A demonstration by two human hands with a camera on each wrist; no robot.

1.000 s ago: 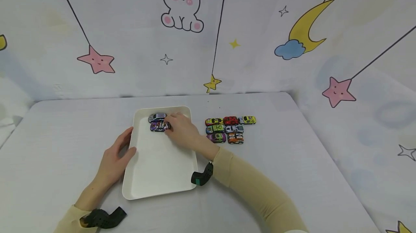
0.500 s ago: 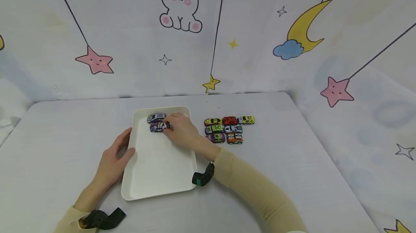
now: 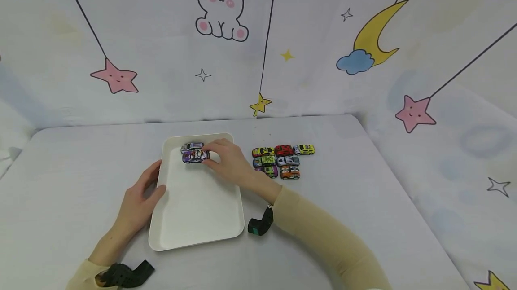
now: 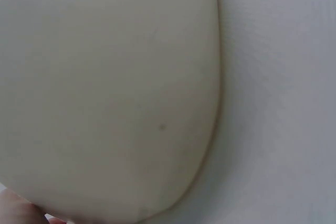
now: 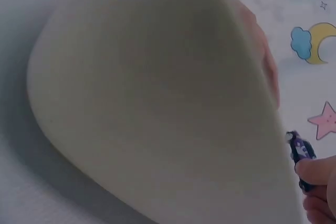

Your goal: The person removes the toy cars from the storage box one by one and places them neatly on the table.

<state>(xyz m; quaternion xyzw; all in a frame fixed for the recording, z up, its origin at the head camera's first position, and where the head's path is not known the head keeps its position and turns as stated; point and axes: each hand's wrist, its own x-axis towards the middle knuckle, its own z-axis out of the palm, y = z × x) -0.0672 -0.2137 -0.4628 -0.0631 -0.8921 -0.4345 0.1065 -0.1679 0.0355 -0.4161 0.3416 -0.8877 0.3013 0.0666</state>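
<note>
My right hand (image 3: pixel 232 162) pinches a purple toy car (image 3: pixel 195 155) between thumb and fingers, over the far end of a white tray (image 3: pixel 202 209). The same car (image 5: pixel 303 153) shows between the fingertips at the right edge of the right wrist view. Right behind it, a silver toy car (image 3: pixel 192 147) lies in the tray, partly covered from sight. My left hand (image 3: pixel 137 200) rests at the tray's left rim, fingers relaxed along the outside and thumb tip at the edge. Both wrist views are largely filled by the pale tray (image 4: pixel 105 77).
To the right of the tray, several toy cars stand in close rows on the white table (image 3: pixel 343 200): a red car (image 3: pixel 284 150), an orange car (image 3: pixel 290 172) and a green car (image 3: pixel 264 161) among them. A cartoon-printed backdrop (image 3: pixel 161 56) rises behind the table.
The purple car has shifted slightly left and up in the right hand's pinch, overlapping more of the silver car. The left hand keeps its place at the rim. The head view has shifted slightly.
</note>
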